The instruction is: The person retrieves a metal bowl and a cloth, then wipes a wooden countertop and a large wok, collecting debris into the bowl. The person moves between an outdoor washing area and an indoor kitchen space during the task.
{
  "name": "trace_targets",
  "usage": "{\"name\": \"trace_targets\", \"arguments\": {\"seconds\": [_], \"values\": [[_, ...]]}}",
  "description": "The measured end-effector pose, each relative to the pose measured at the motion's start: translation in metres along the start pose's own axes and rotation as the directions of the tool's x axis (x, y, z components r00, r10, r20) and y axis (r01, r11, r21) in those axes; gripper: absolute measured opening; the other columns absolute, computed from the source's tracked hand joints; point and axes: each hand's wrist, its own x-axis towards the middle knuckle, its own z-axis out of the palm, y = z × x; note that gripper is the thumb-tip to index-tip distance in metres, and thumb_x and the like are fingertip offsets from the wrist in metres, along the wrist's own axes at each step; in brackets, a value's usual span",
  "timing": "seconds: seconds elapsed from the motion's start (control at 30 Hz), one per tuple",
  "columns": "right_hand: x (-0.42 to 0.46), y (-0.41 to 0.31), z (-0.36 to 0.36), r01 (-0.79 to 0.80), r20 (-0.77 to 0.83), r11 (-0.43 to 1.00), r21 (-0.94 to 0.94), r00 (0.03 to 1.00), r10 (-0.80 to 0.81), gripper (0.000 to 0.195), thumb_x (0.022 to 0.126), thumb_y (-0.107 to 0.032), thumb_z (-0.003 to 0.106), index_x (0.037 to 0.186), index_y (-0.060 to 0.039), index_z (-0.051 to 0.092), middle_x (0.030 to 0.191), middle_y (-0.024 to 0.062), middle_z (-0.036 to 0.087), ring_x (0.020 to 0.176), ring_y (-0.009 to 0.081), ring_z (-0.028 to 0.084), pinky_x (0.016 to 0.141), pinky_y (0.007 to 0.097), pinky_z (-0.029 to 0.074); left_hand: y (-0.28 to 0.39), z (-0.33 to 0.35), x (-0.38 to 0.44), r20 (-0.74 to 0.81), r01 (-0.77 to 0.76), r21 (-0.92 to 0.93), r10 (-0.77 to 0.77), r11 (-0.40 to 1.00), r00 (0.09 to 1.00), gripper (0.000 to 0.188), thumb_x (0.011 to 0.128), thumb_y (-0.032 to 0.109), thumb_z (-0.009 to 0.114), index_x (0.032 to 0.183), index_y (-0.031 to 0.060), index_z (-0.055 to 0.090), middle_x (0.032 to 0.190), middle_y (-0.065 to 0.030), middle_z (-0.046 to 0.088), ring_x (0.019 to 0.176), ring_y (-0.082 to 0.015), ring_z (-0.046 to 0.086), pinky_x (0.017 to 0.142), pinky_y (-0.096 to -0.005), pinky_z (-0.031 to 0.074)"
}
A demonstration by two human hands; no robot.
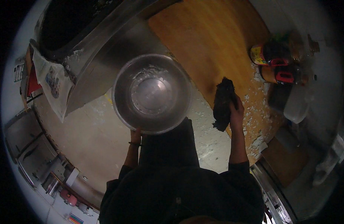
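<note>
A round metal basin [151,95] is tilted so that its inside faces me. Patches of white residue cling to its inner wall. My left hand [136,135] grips the near rim; most of its fingers are hidden behind the basin. In my right hand [237,110] is a black ragged-edged object [224,105], perhaps a brush, its exact kind too dark to tell. It is held above the near edge of a wooden board [200,42], to the right of the basin and apart from it.
White flakes [253,117] are scattered over the board's right part and the floor [88,134]. Two dark bottles with red handles [277,61] and a whitish plastic container [296,103] are at the right. A large dark pan-like vessel [74,25] and a printed sheet [53,78] are at upper left.
</note>
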Motion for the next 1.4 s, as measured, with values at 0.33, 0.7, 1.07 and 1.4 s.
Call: {"name": "trace_targets", "arguments": {"seconds": [0.33,0.7,1.07,1.4], "values": [[0.001,-0.001,0.018,-0.004,0.013,1.000,-0.012,1.000,0.004,0.036,0.079,-0.009,0.051,0.113,0.0011,0.045,0.108,0.0117,0.052,0.101,0.0191,0.048,0.089,0.0282,0.034,-0.007,-0.012,0.013,-0.016,-0.057,-0.051,0.057,0.997,0.998,0.049,0.078,0.013,0.054,0.119,-0.0032,0.033,0.111,-0.0108,0.047,0.101,-0.0205,0.045,0.085,-0.0325,0.038],[0.005,0.007,0.026,0.026,0.008,0.997,-0.074,1.000,-0.025,0.036,0.079,-0.011,0.053,0.111,0.0013,0.046,0.107,0.0121,0.052,0.101,0.0195,0.048,0.088,0.0289,0.035,0.000,0.005,0.006,-0.054,-0.101,-0.077,0.097,0.992,0.994,0.042,0.075,0.025,0.056,0.109,0.0056,0.041,0.076,-0.0026,0.052,0.053,-0.0090,0.046,0.040,-0.0209,0.035],[0.007,0.009,0.025,0.078,0.035,0.994,-0.072,0.997,-0.075,0.034,0.079,-0.008,0.052,0.111,0.0008,0.046,0.106,0.0114,0.053,0.099,0.0183,0.049,0.088,0.0281,0.035,0.016,0.014,-0.001,-0.024,-0.074,-0.023,0.073,0.997,0.997,0.039,0.079,0.025,0.054,0.111,0.0059,0.041,0.086,-0.0039,0.053,0.062,-0.0092,0.051,0.042,-0.0205,0.039],[0.007,0.007,0.025,0.066,0.033,0.994,-0.083,0.997,-0.064,0.034,0.079,-0.008,0.052,0.111,0.0005,0.046,0.106,0.0117,0.053,0.099,0.0191,0.049,0.087,0.0286,0.036,0.013,0.017,0.000,0.009,-0.113,-0.077,0.114,0.991,0.993,0.042,0.077,0.027,0.056,0.110,0.0053,0.041,0.086,-0.0030,0.053,0.061,-0.0088,0.050,0.040,-0.0195,0.035]]}}
